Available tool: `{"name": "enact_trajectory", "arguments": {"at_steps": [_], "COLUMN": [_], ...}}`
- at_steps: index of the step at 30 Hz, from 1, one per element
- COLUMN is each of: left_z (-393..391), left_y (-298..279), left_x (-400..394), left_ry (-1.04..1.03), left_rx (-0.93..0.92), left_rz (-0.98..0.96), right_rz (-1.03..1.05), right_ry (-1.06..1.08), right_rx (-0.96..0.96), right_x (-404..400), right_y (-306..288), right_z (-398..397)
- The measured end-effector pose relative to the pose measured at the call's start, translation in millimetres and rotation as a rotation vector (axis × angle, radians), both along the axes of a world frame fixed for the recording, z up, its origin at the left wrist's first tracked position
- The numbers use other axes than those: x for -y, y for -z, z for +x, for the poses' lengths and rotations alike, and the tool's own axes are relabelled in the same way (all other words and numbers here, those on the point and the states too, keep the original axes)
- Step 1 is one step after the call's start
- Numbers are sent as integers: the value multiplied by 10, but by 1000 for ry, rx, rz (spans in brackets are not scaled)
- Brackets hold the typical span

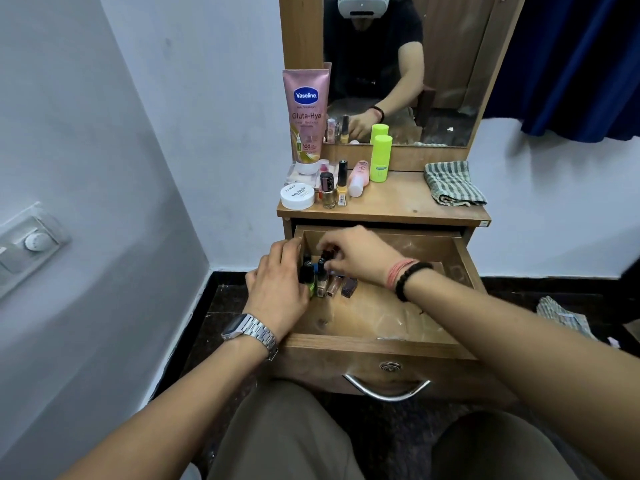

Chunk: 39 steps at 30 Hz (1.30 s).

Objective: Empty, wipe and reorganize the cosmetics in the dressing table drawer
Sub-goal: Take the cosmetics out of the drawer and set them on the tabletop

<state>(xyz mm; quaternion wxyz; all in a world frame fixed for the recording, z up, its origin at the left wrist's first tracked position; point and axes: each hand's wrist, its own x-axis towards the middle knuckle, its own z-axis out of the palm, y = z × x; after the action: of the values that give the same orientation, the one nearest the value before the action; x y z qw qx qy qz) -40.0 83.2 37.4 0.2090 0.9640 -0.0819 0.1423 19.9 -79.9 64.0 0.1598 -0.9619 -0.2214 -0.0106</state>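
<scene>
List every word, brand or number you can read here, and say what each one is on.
"Vaseline" – pink tube
"Gluta-Hya" – same tube
"10X" – same tube, lower down
"NAIL POLISH" – white jar lid; its other lines are too small to read
Green bottle label: blurred
Bottles in the drawer: cap marks unreadable

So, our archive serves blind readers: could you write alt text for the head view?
Both hands reach into an open wooden drawer: the left hand grips small bottles at its back left corner, the right hand touches them. More cosmetics and a striped cloth sit on top.
</scene>
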Motion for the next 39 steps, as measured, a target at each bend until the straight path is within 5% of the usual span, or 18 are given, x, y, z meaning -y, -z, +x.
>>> {"name": "enact_trajectory", "arguments": {"at_steps": [10,19,39], "left_z": [-11,-4,24], "left_y": [-13,-9,19], "left_x": [-6,-6,-18], "left_ry": [1,3,7], "left_rx": [-6,-5,-1], "left_rz": [15,8,-6], "right_rz": [140,447,281], "right_ry": [169,240,338], "right_rx": [-22,197,263], "right_x": [-78,464,301], "right_y": [306,-574,-686], "right_z": [-98,83,806]}}
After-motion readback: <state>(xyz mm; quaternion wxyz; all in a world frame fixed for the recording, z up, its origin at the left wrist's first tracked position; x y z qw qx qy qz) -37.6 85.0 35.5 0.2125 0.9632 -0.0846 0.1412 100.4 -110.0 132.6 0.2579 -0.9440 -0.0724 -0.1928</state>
